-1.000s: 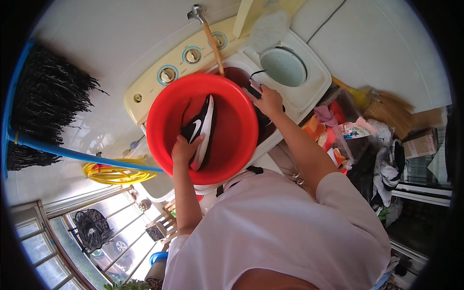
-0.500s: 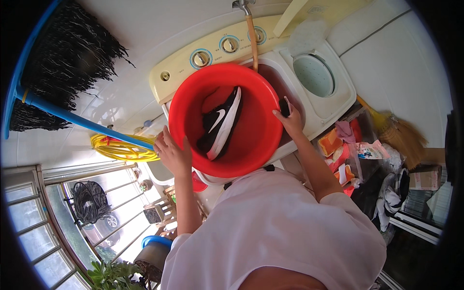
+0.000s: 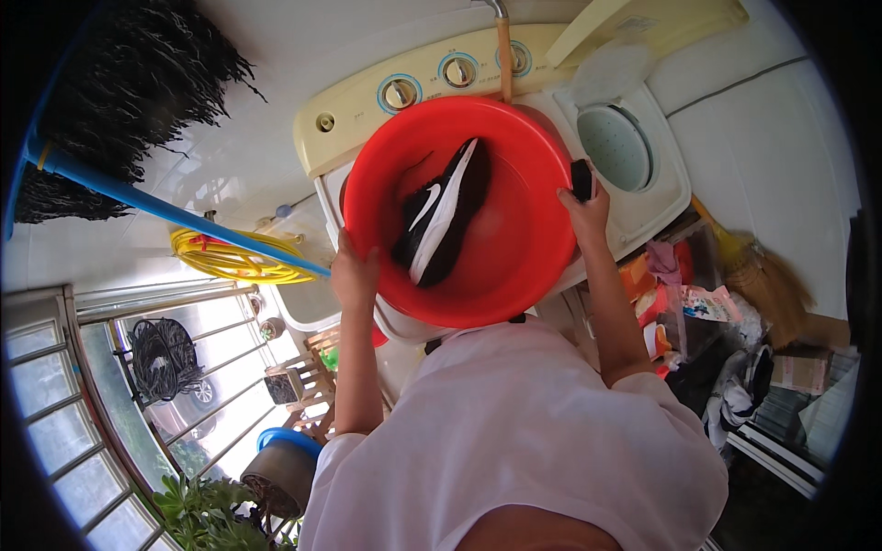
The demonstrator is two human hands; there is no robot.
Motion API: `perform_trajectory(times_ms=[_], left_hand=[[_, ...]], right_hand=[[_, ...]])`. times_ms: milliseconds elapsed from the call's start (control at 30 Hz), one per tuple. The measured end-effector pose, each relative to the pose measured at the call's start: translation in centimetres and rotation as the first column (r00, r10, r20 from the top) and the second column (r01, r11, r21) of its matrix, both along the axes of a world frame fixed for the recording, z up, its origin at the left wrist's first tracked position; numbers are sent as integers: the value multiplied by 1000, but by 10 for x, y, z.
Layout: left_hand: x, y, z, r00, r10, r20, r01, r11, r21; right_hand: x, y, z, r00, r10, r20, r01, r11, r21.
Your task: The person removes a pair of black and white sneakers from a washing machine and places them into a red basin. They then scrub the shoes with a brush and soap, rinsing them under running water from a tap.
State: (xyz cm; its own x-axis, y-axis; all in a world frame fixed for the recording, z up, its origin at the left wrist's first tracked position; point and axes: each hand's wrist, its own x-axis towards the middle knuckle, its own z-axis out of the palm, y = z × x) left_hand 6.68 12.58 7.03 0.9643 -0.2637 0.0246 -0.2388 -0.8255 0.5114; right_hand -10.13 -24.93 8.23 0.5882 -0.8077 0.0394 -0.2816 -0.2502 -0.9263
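Note:
A red plastic basin [image 3: 528,285] rests over the top of a cream twin-tub washing machine [image 3: 358,106]. Inside lies one black sneaker [image 3: 446,220] with a white stripe along it, tilted on its side, a dark lace trailing near its toe or collar. My left hand [image 3: 355,274] grips the basin's left rim, fingers partly hidden behind it. On the opposite side my right hand [image 3: 588,216] is closed at the right rim. Between its thumb and fingers sits a small black block-like object [image 3: 582,180] whose kind I cannot make out.
A blue mop handle [image 3: 184,216] slants in from the left near my left hand, beside a coiled yellow hose [image 3: 239,257]. A tap hose [image 3: 504,60] hangs behind the basin. The round spin tub [image 3: 614,147] is open. A straw broom [image 3: 767,285] and clutter stand at right.
The basin has shifted right and slightly away, with the sneaker inside it. My left hand has closed on the left rim, and my right hand has moved along with the basin.

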Motion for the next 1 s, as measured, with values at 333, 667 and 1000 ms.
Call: perform_trajectory(times_ms=[333,667,1000], left_hand=[[-11,-11,24,998,-20,52,15,995,97],[-14,-62,23,927,-236,290,218,971,94],[-47,-122,24,965,-224,136,224,975,16]], right_hand=[[8,-13,-31,999,1,32,1,996,-89],[11,34,25,993,-21,-120,-89,548,-832],[60,78,-50,993,115,-33,-92,915,394]])
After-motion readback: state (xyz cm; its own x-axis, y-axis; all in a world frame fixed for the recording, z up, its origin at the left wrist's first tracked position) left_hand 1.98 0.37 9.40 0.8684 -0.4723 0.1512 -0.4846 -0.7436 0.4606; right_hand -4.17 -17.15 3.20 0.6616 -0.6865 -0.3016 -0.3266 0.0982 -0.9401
